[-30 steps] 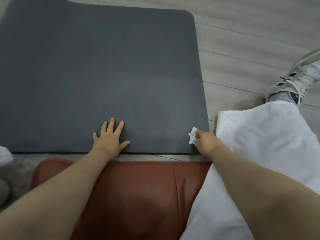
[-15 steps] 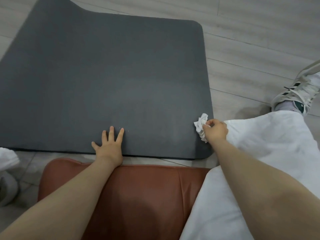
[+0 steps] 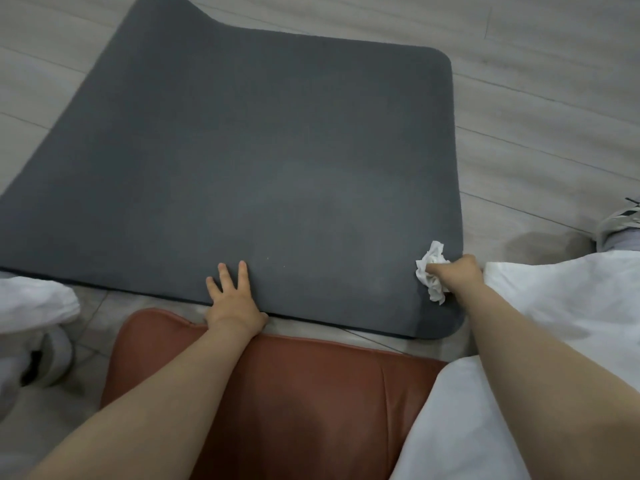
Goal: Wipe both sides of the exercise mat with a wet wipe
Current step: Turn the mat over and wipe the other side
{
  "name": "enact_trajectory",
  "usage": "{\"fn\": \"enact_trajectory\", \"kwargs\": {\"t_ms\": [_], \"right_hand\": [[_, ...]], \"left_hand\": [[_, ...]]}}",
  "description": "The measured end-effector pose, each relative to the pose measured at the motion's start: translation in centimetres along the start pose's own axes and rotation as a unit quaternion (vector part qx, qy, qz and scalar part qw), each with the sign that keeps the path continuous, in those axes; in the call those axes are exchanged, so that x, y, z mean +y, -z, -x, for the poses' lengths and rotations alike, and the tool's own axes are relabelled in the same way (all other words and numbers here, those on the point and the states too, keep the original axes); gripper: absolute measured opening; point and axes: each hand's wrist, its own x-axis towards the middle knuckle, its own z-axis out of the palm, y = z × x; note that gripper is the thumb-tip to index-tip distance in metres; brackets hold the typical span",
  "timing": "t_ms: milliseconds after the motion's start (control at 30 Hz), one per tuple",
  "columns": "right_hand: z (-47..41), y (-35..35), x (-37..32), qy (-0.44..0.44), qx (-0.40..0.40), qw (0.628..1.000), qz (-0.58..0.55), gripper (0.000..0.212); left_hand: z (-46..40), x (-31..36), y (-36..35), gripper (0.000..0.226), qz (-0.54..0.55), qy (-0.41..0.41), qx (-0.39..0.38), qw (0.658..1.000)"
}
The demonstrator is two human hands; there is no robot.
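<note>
Mat (image 3: 270,168): dark grey, lying flat on the floor (image 3: 540,109); its near right corner is rounded and sits close to the right hand, its far left part runs out of the top of the view with a slight wave in the far edge. A paler, hazy patch shows across its middle and near right area.
Wipe (image 3: 431,275): white, crumpled into a wad, resting on the mat just inside the right edge near the near corner.
Right hand (image 3: 457,275): grip closed around the wipe, fingers curled over it, knuckles toward the camera; the hand sits at the mat's right edge, the forearm coming in from the lower right.
Left hand (image 3: 233,296): grip open, holding nothing; palm down with fingers spread and straight, fingertips on the mat, heel of the hand at the mat's near edge.
Cushion (image 3: 277,403): reddish-brown, leather-like, on the near side of the mat, under the left forearm; a narrow strip of floor shows between it and the mat.
Trousers (image 3: 554,323): white cloth over the right leg, beside the mat's right edge and partly under the right forearm; more white cloth shows at the left border.
Shoe (image 3: 620,220): light-coloured with dark stripes, on the floor at the right border, well apart from the wipe.
Floor: pale grey planks with thin seams, around the mat on all visible sides.
</note>
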Motion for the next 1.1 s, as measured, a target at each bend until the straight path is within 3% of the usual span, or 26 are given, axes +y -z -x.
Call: {"fn": "enact_trajectory", "kwargs": {"t_ms": [67,267,400,467,600,767,900,1100], "right_hand": [[0.2,-0.1,0.1,0.027,-0.006,1.000,0.000,0.045],[0.3,0.3,-0.2,0.048,-0.034,0.998,0.032,0.047],[0.5,0.1,-0.2,0.028,-0.013,0.999,0.033,0.044],[0.6,0.1,-0.6,0.025,-0.011,0.999,0.037,0.041],[1.0,0.1,-0.8,0.031,-0.005,0.999,0.032,0.039],[1.7,0.1,-0.9,0.081,0.009,0.994,0.075,0.037],[1.9,0.1,-1.4,0.071,0.012,0.993,0.088,0.035],[1.7,0.1,-1.8,0.048,0.010,0.997,0.054,0.033]], "left_hand": [[0.1,0.1,0.1,0.116,0.015,-0.003,-0.002,1.000],[0.5,-0.5,0.4,0.104,0.136,-0.031,0.009,0.990],[0.3,-1.0,1.0,0.078,0.301,-0.002,0.052,0.952],[0.3,-1.0,1.2,0.068,0.321,-0.001,0.063,0.945],[0.4,-0.8,-0.1,0.078,0.209,-0.096,0.055,0.972],[0.3,-1.0,-0.6,0.074,0.172,-0.086,0.110,0.975],[0.6,0.1,-0.7,0.090,0.055,-0.095,0.074,0.991],[0.3,0.3,0.0,0.102,-0.050,-0.133,0.073,0.987]]}}
